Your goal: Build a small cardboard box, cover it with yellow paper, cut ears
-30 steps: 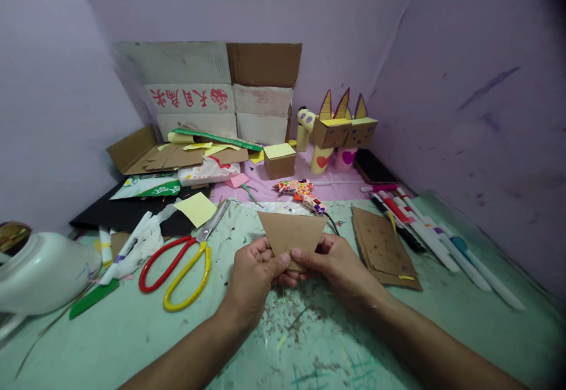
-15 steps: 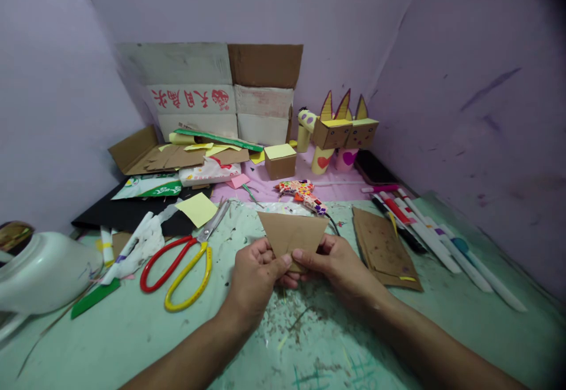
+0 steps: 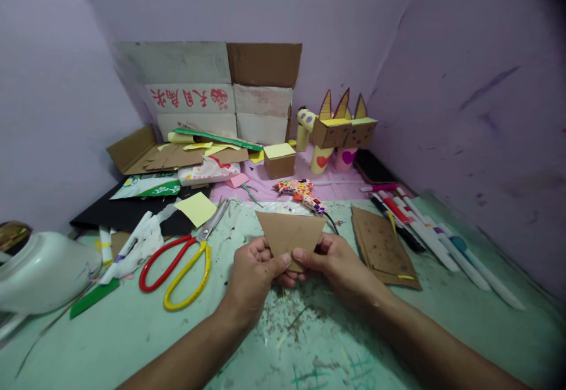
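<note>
A brown cardboard piece (image 3: 292, 232), wide at the top and narrow at the bottom, is held upright above the green tabletop. My left hand (image 3: 259, 269) grips its lower left side, thumb on the front face. On the lower right side, my right hand (image 3: 336, 263) pinches it the same way, and the two thumb tips nearly meet. Behind the piece lies a flower-patterned glue gun (image 3: 300, 190). Scissors (image 3: 194, 257) with one red and one yellow handle rest left of my left hand. Right of my right hand are stacked cardboard sheets (image 3: 384, 248).
A white pot (image 3: 46, 272) stands at the far left. Markers (image 3: 446, 242) lie at the right, near a phone (image 3: 375, 167). Farther back are a small box (image 3: 279, 161), decorated cardboard figures (image 3: 333, 133), cardboard scraps (image 3: 177, 157) and a large carton (image 3: 260, 101).
</note>
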A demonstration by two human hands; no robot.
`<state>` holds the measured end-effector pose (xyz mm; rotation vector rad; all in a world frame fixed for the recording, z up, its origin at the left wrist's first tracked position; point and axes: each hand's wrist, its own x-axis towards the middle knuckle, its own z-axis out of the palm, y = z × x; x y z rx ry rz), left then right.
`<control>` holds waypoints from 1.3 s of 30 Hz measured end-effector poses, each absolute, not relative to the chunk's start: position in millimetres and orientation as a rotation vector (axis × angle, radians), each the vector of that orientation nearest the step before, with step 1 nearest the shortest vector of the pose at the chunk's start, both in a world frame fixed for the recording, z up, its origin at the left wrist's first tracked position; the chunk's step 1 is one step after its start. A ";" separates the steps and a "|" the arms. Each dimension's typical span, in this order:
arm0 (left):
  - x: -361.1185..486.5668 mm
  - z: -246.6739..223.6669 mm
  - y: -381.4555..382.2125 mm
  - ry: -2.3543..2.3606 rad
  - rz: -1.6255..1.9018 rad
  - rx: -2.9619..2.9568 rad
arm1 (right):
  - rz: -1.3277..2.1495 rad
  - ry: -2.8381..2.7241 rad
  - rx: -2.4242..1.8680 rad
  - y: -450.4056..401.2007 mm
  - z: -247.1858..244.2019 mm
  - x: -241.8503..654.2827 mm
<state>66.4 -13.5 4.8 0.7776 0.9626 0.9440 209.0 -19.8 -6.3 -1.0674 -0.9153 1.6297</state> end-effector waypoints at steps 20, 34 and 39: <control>66.1 3.8 -12.3 1.045 1.007 0.770 | 1.705 -0.737 -1.067 -16.5 1.4 210.8; 68.7 1.5 -14.2 1.073 1.034 0.778 | 1.675 -0.754 -1.082 -18.1 1.9 209.6; 68.5 1.7 -16.1 1.080 1.042 0.784 | 1.661 -0.786 -1.097 -18.6 -0.6 206.9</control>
